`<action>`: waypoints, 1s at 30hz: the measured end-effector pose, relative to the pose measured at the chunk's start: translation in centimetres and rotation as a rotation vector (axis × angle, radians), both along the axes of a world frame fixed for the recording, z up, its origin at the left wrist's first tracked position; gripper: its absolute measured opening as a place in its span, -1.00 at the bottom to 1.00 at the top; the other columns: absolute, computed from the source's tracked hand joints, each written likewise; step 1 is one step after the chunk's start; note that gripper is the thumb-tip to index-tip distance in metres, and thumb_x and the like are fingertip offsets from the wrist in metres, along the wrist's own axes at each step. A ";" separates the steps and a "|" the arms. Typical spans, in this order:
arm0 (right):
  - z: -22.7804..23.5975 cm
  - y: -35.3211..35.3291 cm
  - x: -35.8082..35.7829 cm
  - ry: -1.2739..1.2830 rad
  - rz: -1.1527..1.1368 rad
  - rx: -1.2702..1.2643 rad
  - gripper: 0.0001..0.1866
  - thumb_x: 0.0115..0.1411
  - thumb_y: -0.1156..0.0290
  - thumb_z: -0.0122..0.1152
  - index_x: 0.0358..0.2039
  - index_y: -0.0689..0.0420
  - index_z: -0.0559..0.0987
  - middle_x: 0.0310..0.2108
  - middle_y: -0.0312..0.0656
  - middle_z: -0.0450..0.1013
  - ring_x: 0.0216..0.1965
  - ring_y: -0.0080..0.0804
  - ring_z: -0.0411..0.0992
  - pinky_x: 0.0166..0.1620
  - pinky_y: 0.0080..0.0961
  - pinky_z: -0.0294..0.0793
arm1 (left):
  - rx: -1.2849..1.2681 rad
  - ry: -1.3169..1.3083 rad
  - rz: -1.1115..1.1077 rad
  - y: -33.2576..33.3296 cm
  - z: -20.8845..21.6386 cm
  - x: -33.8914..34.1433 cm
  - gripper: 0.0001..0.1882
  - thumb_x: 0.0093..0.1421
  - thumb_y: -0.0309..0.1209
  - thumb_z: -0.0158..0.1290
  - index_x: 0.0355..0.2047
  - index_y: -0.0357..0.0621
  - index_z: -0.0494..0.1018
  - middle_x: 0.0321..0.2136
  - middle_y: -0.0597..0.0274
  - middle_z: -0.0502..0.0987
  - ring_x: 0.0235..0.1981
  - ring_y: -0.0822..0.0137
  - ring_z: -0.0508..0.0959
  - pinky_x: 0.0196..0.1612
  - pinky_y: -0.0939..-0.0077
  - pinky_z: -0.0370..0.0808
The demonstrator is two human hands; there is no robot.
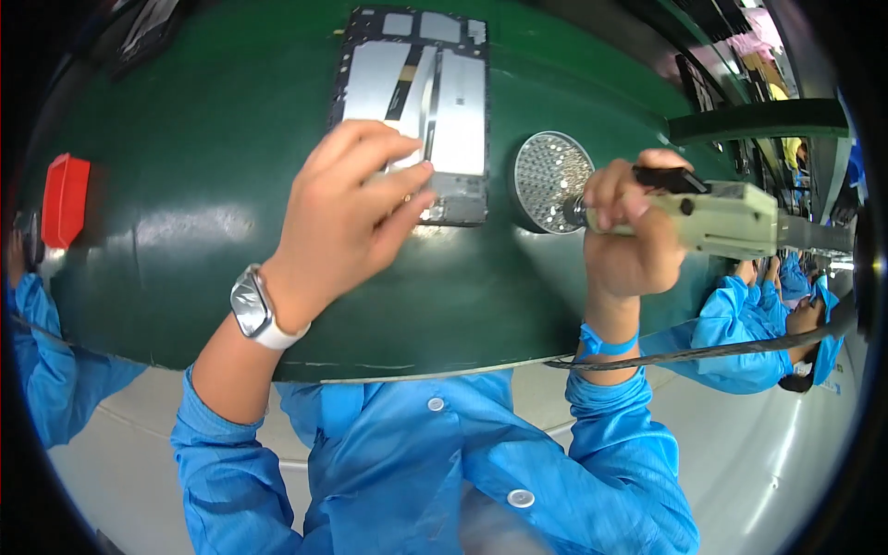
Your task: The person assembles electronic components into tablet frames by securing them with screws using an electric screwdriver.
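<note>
A flat tablet-like device [461, 111] lies with its inner side up on the green bench, showing silver panels, a dark frame and a black ribbon cable [401, 92]. My left hand [342, 199] rests over its lower left part, fingers bent and apart. A narrow, shiny strip [429, 97] runs up from the fingertips; whether it is held or part of the device is unclear. My right hand [638, 227] is wrapped round a pale electric screwdriver [731, 220]. Its tip points left, at the rim of a round metal dish [552, 176] with a dimpled inside.
A red tray [66, 202] stands at the left of the green bench [176, 287]. A dark cable [703, 353] crosses near the front edge at right. Co-workers in blue sit on the right [758, 328] and left [46, 361]. A dark green rail [758, 122] spans the right.
</note>
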State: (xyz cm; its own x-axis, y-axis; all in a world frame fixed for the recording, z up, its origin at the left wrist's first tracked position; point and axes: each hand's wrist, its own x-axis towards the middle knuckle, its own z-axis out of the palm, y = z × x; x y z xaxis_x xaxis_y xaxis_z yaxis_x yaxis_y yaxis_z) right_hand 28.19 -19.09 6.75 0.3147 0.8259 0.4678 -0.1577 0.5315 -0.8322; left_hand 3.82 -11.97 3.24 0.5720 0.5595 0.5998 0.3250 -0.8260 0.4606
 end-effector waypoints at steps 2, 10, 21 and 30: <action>1.0 1.0 -1.5 0.009 0.047 -0.009 -0.63 0.06 0.56 0.07 -0.08 0.38 0.41 -0.60 -0.21 0.32 -0.64 -0.46 0.28 -0.48 -0.44 0.36 | -0.066 -0.020 0.039 0.5 -1.0 -0.4 -0.81 -0.02 -0.54 0.28 -0.34 -0.24 0.60 -0.20 0.15 0.58 -0.14 0.07 0.53 -0.15 0.27 0.51; 0.1 2.8 -6.4 0.083 0.146 -0.151 -0.65 0.02 0.63 0.07 -0.11 0.36 0.44 -0.56 -0.18 0.37 -0.63 -0.47 0.29 -0.47 -0.46 0.38 | -0.066 -0.101 0.082 0.6 -1.4 0.3 -0.90 -0.03 -0.49 0.28 -0.47 -0.22 0.60 -0.27 0.20 0.56 -0.19 0.16 0.51 -0.16 0.32 0.49; 0.0 3.0 -7.0 0.013 0.245 -0.100 -0.68 0.00 0.63 0.07 -0.16 0.31 0.40 -0.57 -0.14 0.35 -0.63 -0.45 0.27 -0.48 -0.48 0.34 | -0.099 -0.107 0.060 0.6 -1.0 -0.1 -0.87 -0.03 -0.52 0.28 -0.43 -0.25 0.60 -0.26 0.16 0.56 -0.17 0.13 0.53 -0.16 0.32 0.51; 0.6 2.4 -8.1 -0.148 0.063 -0.211 -0.63 0.00 0.55 0.05 -0.12 0.33 0.39 -0.66 -0.22 0.26 -0.67 -0.47 0.20 -0.48 -0.43 0.33 | -0.062 -0.108 0.021 0.5 -0.8 0.3 -0.83 -0.03 -0.48 0.27 -0.40 -0.23 0.56 -0.32 0.18 0.50 -0.19 0.14 0.48 -0.14 0.31 0.49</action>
